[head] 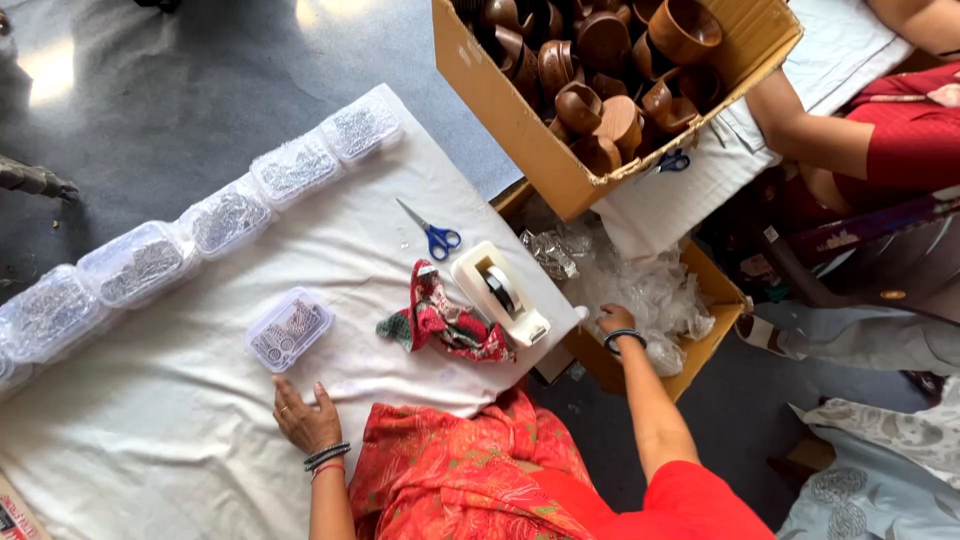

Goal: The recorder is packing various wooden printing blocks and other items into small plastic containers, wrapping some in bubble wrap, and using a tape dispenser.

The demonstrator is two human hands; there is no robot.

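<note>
My left hand (pixel 305 415) lies flat on the white cloth (pixel 160 440), fingers apart and empty, just below a small clear plastic box (pixel 289 328) of metal pieces. My right hand (pixel 617 321) reaches into a low cardboard box (pixel 705 345) full of crumpled clear plastic bags (pixel 655 290); its fingers are buried in the plastic. Between my hands lie a crumpled red patterned cloth (pixel 445 325) and a white tape dispenser (pixel 497 292). Blue-handled scissors (pixel 430 232) rest on the cloth beyond them.
Several clear plastic boxes (pixel 225 215) of metal pieces line the cloth's far edge. A large cardboard box (pixel 520 130) holds several brown wooden cups. Another person in red (pixel 880 140) sits at the right, near a second pair of scissors (pixel 673 160).
</note>
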